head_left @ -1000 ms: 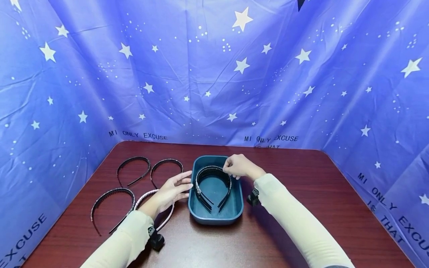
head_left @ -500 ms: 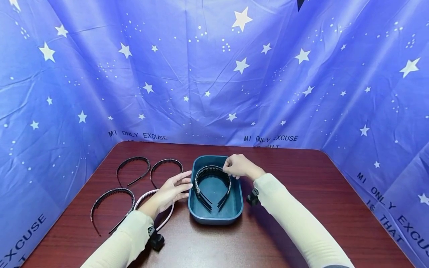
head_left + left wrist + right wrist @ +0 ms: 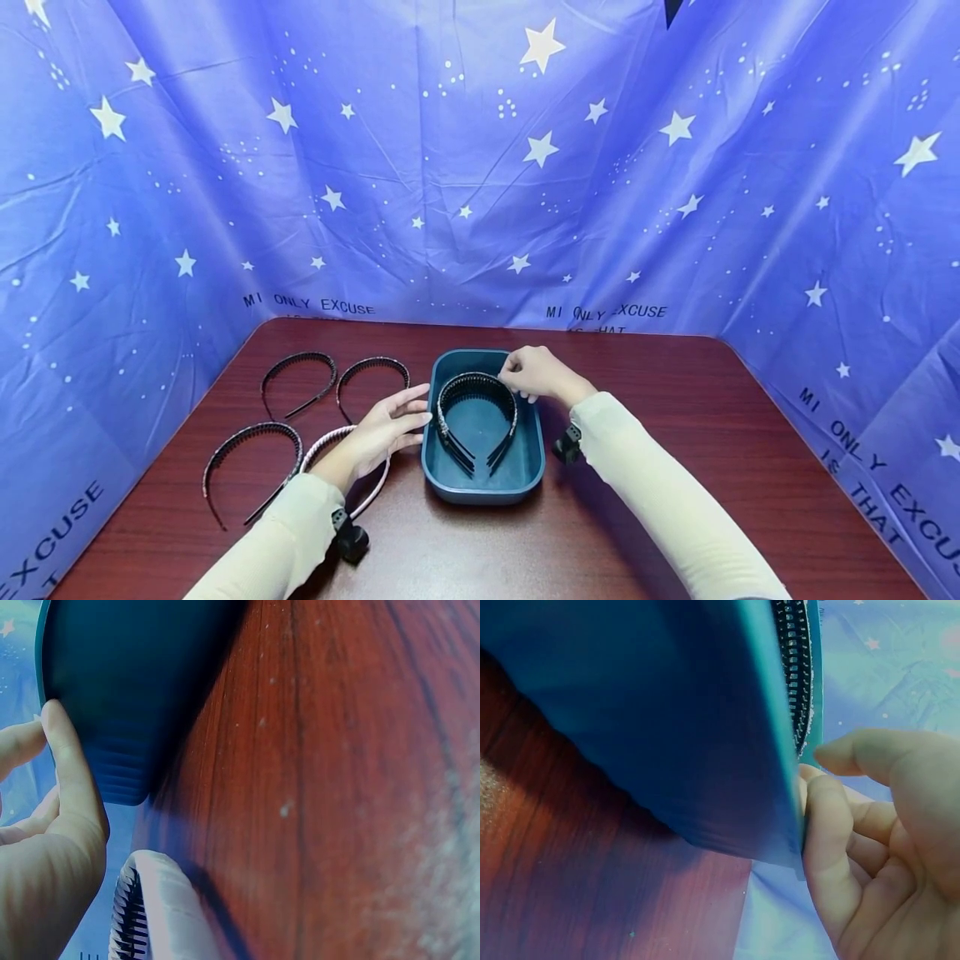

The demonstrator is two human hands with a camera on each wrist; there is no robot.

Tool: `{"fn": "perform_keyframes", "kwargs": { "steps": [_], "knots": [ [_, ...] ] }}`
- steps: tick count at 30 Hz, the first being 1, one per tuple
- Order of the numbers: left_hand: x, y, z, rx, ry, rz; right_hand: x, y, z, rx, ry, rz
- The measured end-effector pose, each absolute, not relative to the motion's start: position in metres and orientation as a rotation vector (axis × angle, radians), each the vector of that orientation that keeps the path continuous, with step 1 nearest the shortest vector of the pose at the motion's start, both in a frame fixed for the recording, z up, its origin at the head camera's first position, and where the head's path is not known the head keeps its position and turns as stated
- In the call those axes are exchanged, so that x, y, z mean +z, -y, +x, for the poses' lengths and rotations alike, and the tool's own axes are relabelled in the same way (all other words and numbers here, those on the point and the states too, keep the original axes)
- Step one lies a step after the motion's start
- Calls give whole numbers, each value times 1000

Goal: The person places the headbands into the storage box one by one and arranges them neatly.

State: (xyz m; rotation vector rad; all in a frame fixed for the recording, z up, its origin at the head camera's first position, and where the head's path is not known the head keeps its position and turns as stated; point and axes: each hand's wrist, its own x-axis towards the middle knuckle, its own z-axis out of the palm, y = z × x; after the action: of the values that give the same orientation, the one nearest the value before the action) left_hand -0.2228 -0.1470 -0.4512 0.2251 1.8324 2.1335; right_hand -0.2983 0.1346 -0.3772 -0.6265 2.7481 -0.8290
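Observation:
A dark teal plastic bin (image 3: 483, 487) stands on the table with several black toothed headbands (image 3: 450, 433) nested inside it, their ends toward the near side. My right hand (image 3: 542, 372) reaches over the bin's far right rim, fingers curled, and pinches the headbands' upper right side with thumb and fingertips. In the right wrist view the toothed band (image 3: 795, 675) runs down to the thumb tip. On the left, my left hand (image 3: 381, 432) touches the bin's left rim with loosely extended fingers; in the left wrist view its thumb (image 3: 67, 757) lies against the bin's outer wall.
Left of the bin lie two black headbands at the back (image 3: 300, 357) (image 3: 372, 361) and another black headband (image 3: 251, 429) nearer. A pink wrapped headband (image 3: 378, 492) lies partly under the left forearm. Blue star-printed cloth (image 3: 480, 167) surrounds the table (image 3: 645, 358).

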Motion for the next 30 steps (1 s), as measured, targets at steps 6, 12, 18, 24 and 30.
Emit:
{"fn": "perform_keyframes", "kwargs": {
  "steps": [6,12,18,24,30],
  "knots": [
    [-452,147,-222,2128,-1844,219,-381,-141,-295,-955,-2747,-600],
    [-453,147,-222,2129,-1840,231,-382,-149,-288,-1043,-2772,-613],
    [-452,147,-222,2147,-1827,249,-386,-157,-282,-1110,-2779,-625],
    [-453,147,-222,2149,-1829,244,-393,-168,-274,-1201,-2750,-631],
    [-454,147,-222,2158,-1825,240,-401,-176,-265,-1296,-2738,-635]
  ]
}}
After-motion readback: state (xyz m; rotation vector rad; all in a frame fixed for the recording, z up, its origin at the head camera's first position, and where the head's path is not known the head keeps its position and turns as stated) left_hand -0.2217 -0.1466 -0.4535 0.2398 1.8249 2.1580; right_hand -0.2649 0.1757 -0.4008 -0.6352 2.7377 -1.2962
